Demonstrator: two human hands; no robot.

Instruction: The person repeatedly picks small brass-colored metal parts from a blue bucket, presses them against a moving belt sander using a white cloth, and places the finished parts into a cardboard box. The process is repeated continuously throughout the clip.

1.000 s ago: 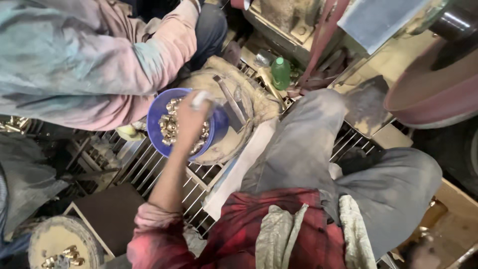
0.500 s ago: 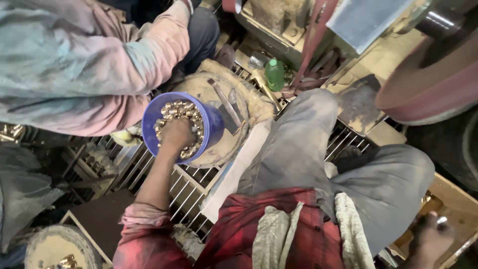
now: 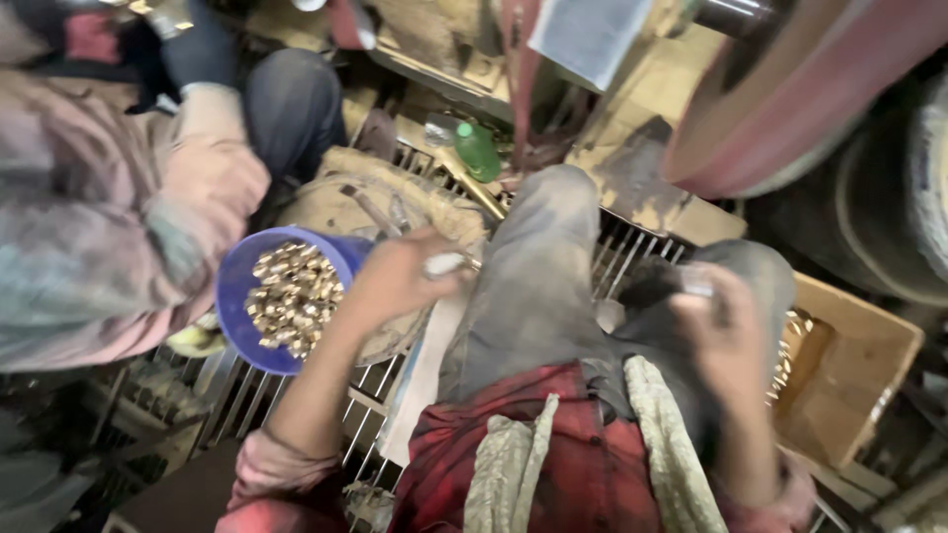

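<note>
A blue bowl (image 3: 237,286) filled with several small brass pieces (image 3: 291,296) sits on a metal grate to the left of my knees. Just right of the bowl, above its rim, my left hand (image 3: 400,281) pinches a small pale metal piece (image 3: 442,264). My right hand (image 3: 726,336) hovers blurred over my right knee with its fingers curled. A pale glint shows at its fingertips, but I cannot tell whether they hold anything. My grey trousers and red checked shirt fill the lower middle.
Another person in a pink-and-grey sleeve (image 3: 188,197) crouches close on the left, beside the bowl. A cardboard box (image 3: 859,365) with brass pieces stands at the right. A green bottle (image 3: 477,150) lies ahead. A large reddish wheel (image 3: 790,109) looms top right.
My left hand has come out of the bowl and moved right, holding a small piece. My right hand has risen from beside the box to over my right knee.
</note>
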